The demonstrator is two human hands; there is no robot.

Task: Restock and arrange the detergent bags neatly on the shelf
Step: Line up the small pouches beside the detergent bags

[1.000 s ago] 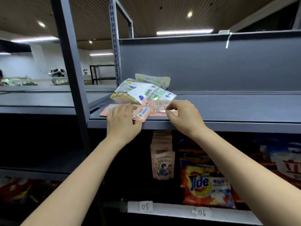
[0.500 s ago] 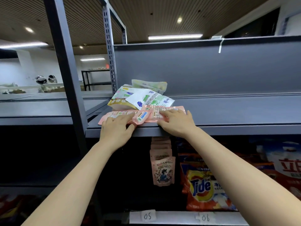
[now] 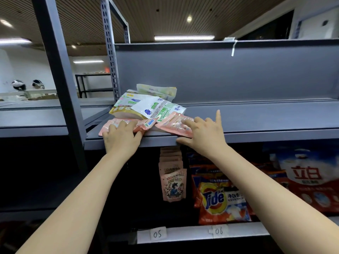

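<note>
— Since both pink detergent pouches sit right at the shelf's front lip (image 3: 256, 133), what do you have hold of?

— My left hand (image 3: 122, 137) lies over the left pink pouch (image 3: 117, 123), fingers curled on its near edge, thumb at its right corner. My right hand (image 3: 203, 132) presses the right pink pouch (image 3: 174, 123) with bent fingers, thumb under the lip and index finger lifted clear. I'd call that a pinch, though the underside is hidden.

— And the rest of the stock?

— A white-and-green bag (image 3: 157, 110) and a yellow-trimmed one (image 3: 122, 109) are heaped behind, overlapping the pink ones, with another bag (image 3: 157, 89) at the back.

— How should this step be done well?

— I judge the pouches are limp and slippery, so I'd slide them flat rather than lift them, square their near edges to the lip, and keep them from dragging the heap askew or tipping off the edge.
</note>
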